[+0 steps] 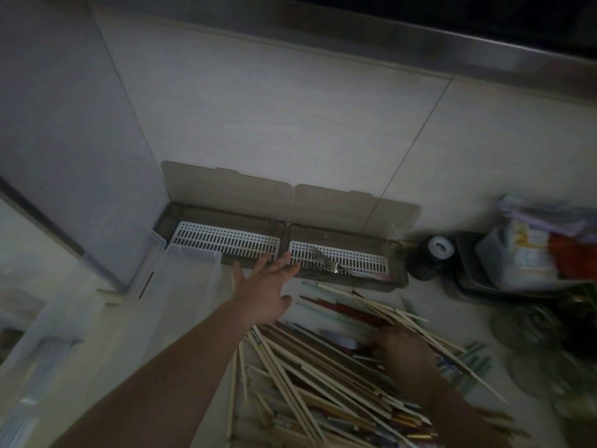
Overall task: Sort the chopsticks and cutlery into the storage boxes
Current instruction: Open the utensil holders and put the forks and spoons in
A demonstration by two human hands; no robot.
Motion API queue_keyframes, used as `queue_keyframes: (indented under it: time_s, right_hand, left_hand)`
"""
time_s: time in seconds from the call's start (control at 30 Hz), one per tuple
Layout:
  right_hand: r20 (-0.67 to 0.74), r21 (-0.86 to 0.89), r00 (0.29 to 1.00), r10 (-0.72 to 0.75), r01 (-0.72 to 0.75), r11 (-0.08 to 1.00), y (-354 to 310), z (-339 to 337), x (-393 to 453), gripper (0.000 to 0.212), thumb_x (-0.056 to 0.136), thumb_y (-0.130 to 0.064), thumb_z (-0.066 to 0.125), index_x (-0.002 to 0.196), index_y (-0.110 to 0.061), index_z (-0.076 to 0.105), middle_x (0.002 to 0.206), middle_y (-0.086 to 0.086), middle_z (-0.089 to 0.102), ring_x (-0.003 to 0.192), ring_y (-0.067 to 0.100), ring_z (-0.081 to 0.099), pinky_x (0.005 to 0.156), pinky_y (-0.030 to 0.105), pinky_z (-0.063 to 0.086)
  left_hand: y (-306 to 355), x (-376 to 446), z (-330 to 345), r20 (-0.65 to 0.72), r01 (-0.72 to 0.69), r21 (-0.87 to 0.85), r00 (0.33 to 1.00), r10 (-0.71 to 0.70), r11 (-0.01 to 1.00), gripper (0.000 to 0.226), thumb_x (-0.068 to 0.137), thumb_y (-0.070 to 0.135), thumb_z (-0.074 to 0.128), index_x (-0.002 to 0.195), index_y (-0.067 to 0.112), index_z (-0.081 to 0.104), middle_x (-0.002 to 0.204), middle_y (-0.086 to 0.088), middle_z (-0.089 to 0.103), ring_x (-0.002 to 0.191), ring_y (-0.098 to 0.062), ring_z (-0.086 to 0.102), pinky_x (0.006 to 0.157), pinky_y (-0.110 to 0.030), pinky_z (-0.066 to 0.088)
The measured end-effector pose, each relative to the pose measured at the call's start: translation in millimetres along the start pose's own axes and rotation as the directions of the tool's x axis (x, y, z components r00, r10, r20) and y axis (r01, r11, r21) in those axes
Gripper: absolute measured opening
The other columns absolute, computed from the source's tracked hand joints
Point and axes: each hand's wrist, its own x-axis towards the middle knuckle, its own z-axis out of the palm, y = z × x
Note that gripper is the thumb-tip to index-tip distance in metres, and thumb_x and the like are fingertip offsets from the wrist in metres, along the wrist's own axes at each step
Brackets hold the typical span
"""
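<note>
Against the tiled wall, two storage boxes (281, 234) are set side by side with lids raised, and the left hand (263, 289) is spread flat, empty, at their near edge. A fork (326, 261) is seen in the right box. Over the chopsticks (310, 376), the right hand (403, 350) is lowered (its grip cannot be told).

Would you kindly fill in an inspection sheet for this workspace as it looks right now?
Surface: pale counter.
Job's things: two storage boxes, lids open, left box empty; right box holds a fork; chopstick pile lies loose.
Clutter: white bin; dark jar; tray of packets.
Hands: left hand open, reaching toward the boxes; right hand on the pile, blurred.
Cables: nothing seen.
Surroundings: tiled wall.
</note>
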Motion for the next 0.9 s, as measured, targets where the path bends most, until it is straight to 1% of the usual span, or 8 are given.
queue_keyframes:
  time_s: [0.27, 0.43, 0.5, 0.6, 0.7, 0.77, 0.83, 0.9]
  right_hand:
    - [0.042, 0.158, 0.996, -0.076, 0.069, 0.985, 9, -14, 11, 0.015, 0.086, -0.034, 0.06, 0.099, -0.03, 0.068, 0.098, -0.005, 0.07, 0.096, 0.013, 0.061, 0.075, 0.023, 0.039]
    - [0.022, 0.474, 0.998, -0.052, 0.036, 0.88, -3, -39, 18, 0.009, 0.083, -0.021, 0.068, 0.092, -0.019, 0.069, 0.09, 0.0, 0.069, 0.087, 0.014, 0.063, 0.077, 0.03, 0.048]
    - [-0.007, 0.656, 0.997, -0.083, 0.067, 0.752, -15, -51, 18, 0.009, 0.083, -0.013, 0.07, 0.086, -0.021, 0.068, 0.083, -0.004, 0.068, 0.079, 0.005, 0.061, 0.073, 0.024, 0.048]
    - [-0.149, 0.903, 0.977, -0.151, 0.197, 0.383, -32, -70, 22, 0.019, 0.085, 0.0, 0.067, 0.083, -0.019, 0.064, 0.078, -0.005, 0.066, 0.071, 0.005, 0.061, 0.068, 0.021, 0.049]
    - [-0.338, 0.935, 0.941, -0.003, 0.336, 0.114, -30, -93, 40, 0.022, 0.082, -0.003, 0.066, 0.082, -0.025, 0.064, 0.077, -0.004, 0.064, 0.068, 0.012, 0.06, 0.062, 0.025, 0.052]
    - [-0.378, 0.92, 0.913, 0.157, 0.35, 0.175, -19, -107, 60, 0.024, 0.084, -0.007, 0.066, 0.083, -0.031, 0.065, 0.077, -0.006, 0.065, 0.068, 0.014, 0.06, 0.062, 0.027, 0.052]
    - [-0.408, 0.847, 0.887, 0.217, 0.278, 0.453, -4, -113, 84, 0.028, 0.088, -0.003, 0.064, 0.089, -0.031, 0.066, 0.085, -0.005, 0.067, 0.077, 0.019, 0.063, 0.072, 0.02, 0.051]
    - [-0.317, 0.71, 0.936, 0.156, 0.125, 0.693, 8, -111, 109, 0.021, 0.09, 0.001, 0.059, 0.1, -0.015, 0.07, 0.099, 0.003, 0.068, 0.091, 0.022, 0.063, 0.077, 0.01, 0.044]
  left_hand:
    - [-4, 2, 3, -0.006, -0.016, 0.002, 1.0, 0.017, 1.0, 0.07, 0.093, 0.045, 0.05, 0.149, 0.048, 0.01, 0.158, 0.024, -0.011, 0.146, -0.011, -0.017, 0.106, -0.066, -0.015]
    - [-6, 3, 6, -0.021, -0.027, 0.008, 0.999, 0.027, 1.0, 0.07, 0.092, 0.046, 0.05, 0.149, 0.048, 0.009, 0.158, 0.024, -0.012, 0.146, -0.012, -0.017, 0.106, -0.066, -0.015]
    - [-7, 4, 6, -0.025, -0.027, 0.011, 0.999, 0.027, 1.0, 0.071, 0.092, 0.045, 0.051, 0.149, 0.048, 0.009, 0.157, 0.024, -0.012, 0.146, -0.012, -0.018, 0.106, -0.066, -0.014]
    - [-5, 3, 8, -0.029, -0.017, 0.034, 0.999, 0.018, 0.999, 0.071, 0.092, 0.045, 0.05, 0.149, 0.048, 0.007, 0.157, 0.024, -0.013, 0.146, -0.013, -0.018, 0.106, -0.066, -0.014]
    - [-5, 2, 7, -0.027, -0.018, 0.022, 0.999, 0.019, 1.0, 0.07, 0.093, 0.043, 0.05, 0.149, 0.047, 0.008, 0.157, 0.024, -0.013, 0.146, -0.013, -0.019, 0.106, -0.066, -0.015]
    - [-5, 2, 7, -0.023, -0.023, 0.018, 0.999, 0.024, 1.0, 0.07, 0.093, 0.043, 0.05, 0.149, 0.047, 0.009, 0.157, 0.024, -0.013, 0.146, -0.013, -0.019, 0.107, -0.066, -0.014]
    - [-5, 1, 7, -0.024, -0.024, 0.015, 0.999, 0.024, 1.0, 0.07, 0.093, 0.043, 0.05, 0.149, 0.047, 0.009, 0.157, 0.025, -0.013, 0.146, -0.013, -0.019, 0.106, -0.066, -0.015]
    - [-5, 0, 7, -0.028, -0.018, 0.013, 0.999, 0.019, 1.0, 0.07, 0.092, 0.043, 0.05, 0.149, 0.048, 0.009, 0.157, 0.025, -0.013, 0.145, -0.013, -0.02, 0.106, -0.065, -0.016]
